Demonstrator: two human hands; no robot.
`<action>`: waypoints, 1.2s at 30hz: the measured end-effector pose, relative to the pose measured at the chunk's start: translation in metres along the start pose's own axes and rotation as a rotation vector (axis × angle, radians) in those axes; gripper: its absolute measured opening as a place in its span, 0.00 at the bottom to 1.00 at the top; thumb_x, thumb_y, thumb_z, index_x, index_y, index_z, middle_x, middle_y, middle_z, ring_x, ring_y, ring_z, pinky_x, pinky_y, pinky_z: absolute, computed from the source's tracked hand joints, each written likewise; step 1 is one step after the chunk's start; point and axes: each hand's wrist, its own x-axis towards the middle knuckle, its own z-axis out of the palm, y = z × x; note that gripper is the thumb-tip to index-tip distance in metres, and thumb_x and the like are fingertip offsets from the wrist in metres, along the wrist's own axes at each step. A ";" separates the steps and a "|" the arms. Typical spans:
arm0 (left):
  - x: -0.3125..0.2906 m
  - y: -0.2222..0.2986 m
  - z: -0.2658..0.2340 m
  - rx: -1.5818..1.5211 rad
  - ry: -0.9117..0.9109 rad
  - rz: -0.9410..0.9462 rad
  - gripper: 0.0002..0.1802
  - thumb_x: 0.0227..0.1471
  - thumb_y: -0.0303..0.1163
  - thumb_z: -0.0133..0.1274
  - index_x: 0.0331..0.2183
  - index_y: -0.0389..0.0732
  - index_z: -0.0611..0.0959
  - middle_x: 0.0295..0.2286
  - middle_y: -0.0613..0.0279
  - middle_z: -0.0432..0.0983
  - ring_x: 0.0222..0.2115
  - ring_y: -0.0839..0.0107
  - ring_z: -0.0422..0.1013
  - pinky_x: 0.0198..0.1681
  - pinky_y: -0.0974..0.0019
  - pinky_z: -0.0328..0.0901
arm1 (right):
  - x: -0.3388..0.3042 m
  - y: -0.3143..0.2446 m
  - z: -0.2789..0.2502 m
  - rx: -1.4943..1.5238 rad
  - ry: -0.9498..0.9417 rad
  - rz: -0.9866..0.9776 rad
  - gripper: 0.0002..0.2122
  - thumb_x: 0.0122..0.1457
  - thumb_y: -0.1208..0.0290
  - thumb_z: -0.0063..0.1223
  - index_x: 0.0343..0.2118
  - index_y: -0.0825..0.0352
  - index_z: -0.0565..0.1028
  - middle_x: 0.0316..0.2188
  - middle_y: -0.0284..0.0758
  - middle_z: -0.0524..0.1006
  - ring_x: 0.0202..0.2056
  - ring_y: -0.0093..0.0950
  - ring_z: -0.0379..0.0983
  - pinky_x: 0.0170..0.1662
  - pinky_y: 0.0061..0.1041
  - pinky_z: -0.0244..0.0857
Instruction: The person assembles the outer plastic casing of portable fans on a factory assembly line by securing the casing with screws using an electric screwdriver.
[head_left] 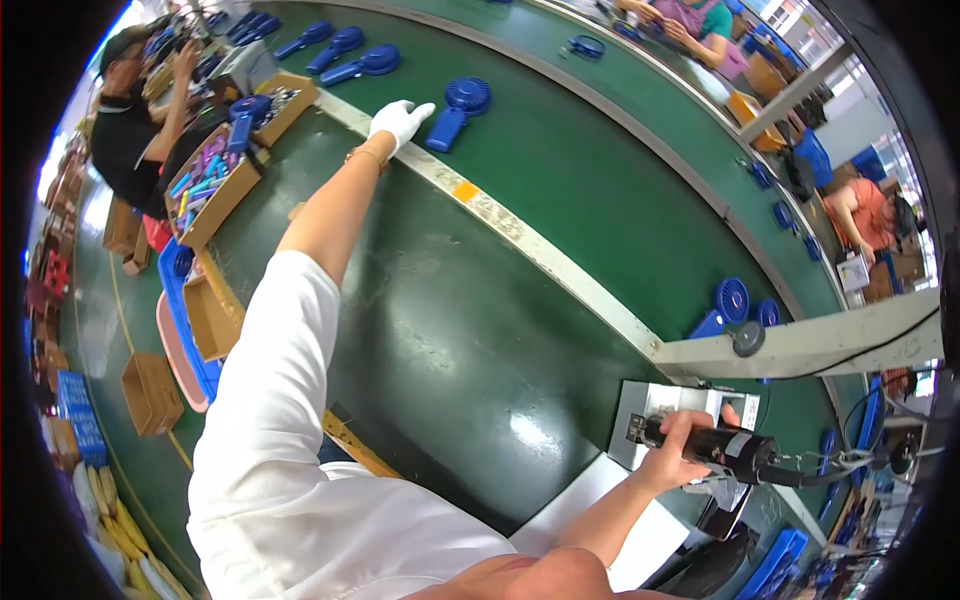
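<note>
My left hand (400, 122), in a white glove, is stretched out over the pale rail beside the green conveyor belt. Its index finger extends toward a blue handheld fan (457, 115) that lies on the belt, with a small gap between them; nothing shows in that hand. At the lower right, my right hand (677, 455) is wrapped around a black electric screwdriver (740, 452). The screwdriver's tip points left, over a white and grey metal box-like fixture (628, 425). A cable and spring hanger run from its rear end.
More blue fans (372, 62) lie farther up the belt, and others (732, 298) sit by a pale beam (810, 345) at right. Cardboard boxes (228, 205) with colourful cylinders stand left, near a co-worker in black (130, 150). Other people work across the line.
</note>
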 end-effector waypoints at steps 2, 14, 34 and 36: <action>-0.004 0.036 0.025 0.064 -0.085 0.040 0.37 0.42 0.60 0.51 0.42 0.36 0.77 0.41 0.47 0.73 0.44 0.55 0.69 0.49 0.62 0.61 | 0.000 0.001 -0.001 0.046 0.000 0.004 0.27 0.44 0.85 0.56 0.49 0.71 0.59 0.21 0.35 0.71 0.19 0.21 0.66 0.27 0.20 0.64; -0.266 0.196 0.044 -1.273 -0.930 0.005 0.15 0.39 0.24 0.58 0.32 0.34 0.72 0.24 0.59 0.72 0.24 0.71 0.71 0.30 0.68 0.68 | 0.011 -0.004 -0.005 0.094 -0.113 0.141 0.31 0.44 0.88 0.56 0.52 0.68 0.57 0.24 0.30 0.70 0.26 0.17 0.64 0.33 0.16 0.59; -0.411 0.194 0.054 -1.506 -1.214 -0.561 0.12 0.44 0.22 0.56 0.34 0.35 0.74 0.27 0.59 0.75 0.27 0.70 0.73 0.32 0.69 0.69 | -0.006 0.003 0.019 0.580 -0.141 0.278 0.22 0.47 0.87 0.49 0.46 0.70 0.58 0.18 0.34 0.69 0.17 0.22 0.64 0.21 0.21 0.60; -0.410 0.194 0.054 -1.503 -1.218 -0.575 0.12 0.44 0.22 0.56 0.34 0.35 0.74 0.27 0.59 0.75 0.27 0.70 0.73 0.32 0.69 0.69 | -0.008 0.008 0.020 0.586 -0.143 0.282 0.22 0.47 0.88 0.49 0.46 0.70 0.58 0.18 0.34 0.69 0.17 0.22 0.64 0.21 0.21 0.60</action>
